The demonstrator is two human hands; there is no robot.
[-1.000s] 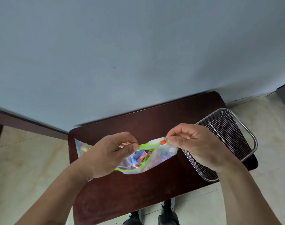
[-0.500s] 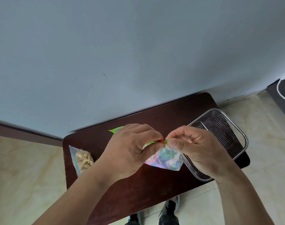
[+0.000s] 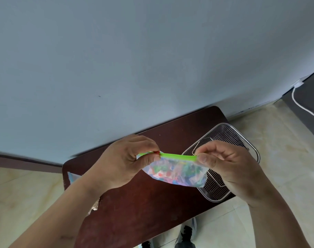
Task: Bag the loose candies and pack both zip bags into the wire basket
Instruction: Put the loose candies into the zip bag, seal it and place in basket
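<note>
A clear zip bag (image 3: 176, 173) full of coloured candies hangs in the air above the dark wooden table (image 3: 138, 203). Its green zip strip runs straight between my hands. My left hand (image 3: 127, 161) pinches the strip's left end, where the red slider shows. The strip's right end is pinched by my right hand (image 3: 222, 161). The wire basket (image 3: 242, 138) stands at the table's right end, empty, partly behind the bag and my right hand. A second zip bag (image 3: 72, 178) lies at the table's left edge, mostly hidden by my left forearm.
The table stands against a pale blue wall. Beige floor tiles surround it, and my shoes (image 3: 186, 235) show below the front edge. A white cable (image 3: 299, 104) hangs on a dark surface at the far right.
The red slider has travelled from the strip's right end to its left end in my left hand, and the zip strip now lies straight and shut. My right hand now holds the strip's right end.
</note>
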